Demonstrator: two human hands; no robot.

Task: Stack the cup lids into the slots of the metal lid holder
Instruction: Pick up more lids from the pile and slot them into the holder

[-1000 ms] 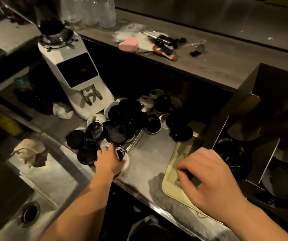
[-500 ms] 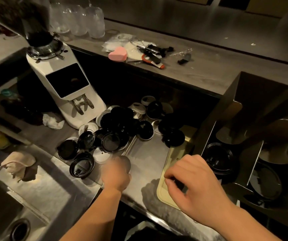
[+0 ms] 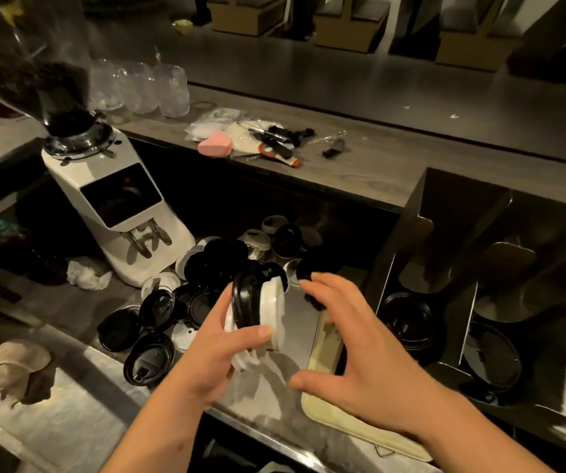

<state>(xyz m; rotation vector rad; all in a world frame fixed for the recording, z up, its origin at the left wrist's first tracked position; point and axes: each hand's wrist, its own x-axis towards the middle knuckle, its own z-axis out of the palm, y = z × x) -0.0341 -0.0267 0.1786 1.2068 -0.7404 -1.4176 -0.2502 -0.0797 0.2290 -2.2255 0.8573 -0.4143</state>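
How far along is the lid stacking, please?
Done: black plastic lids sit in two slots of the grey metal lid holder. In hand: the left hand grips a black-and-white lid stack, right hand open beside it. Left: the loose lid pile.

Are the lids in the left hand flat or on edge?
On edge: the left hand grips the lids, rims up, faces sideways.

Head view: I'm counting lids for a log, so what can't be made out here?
All in the head view.
Held lids: blurred by motion, bottom covered by the left hand; count unclear.
Metal lid holder: cut off by the right edge; dark slots hide how many lids are stacked.
Lid pile: dark, overlapping; no count.
Right hand: blurred; covers part of the tray.
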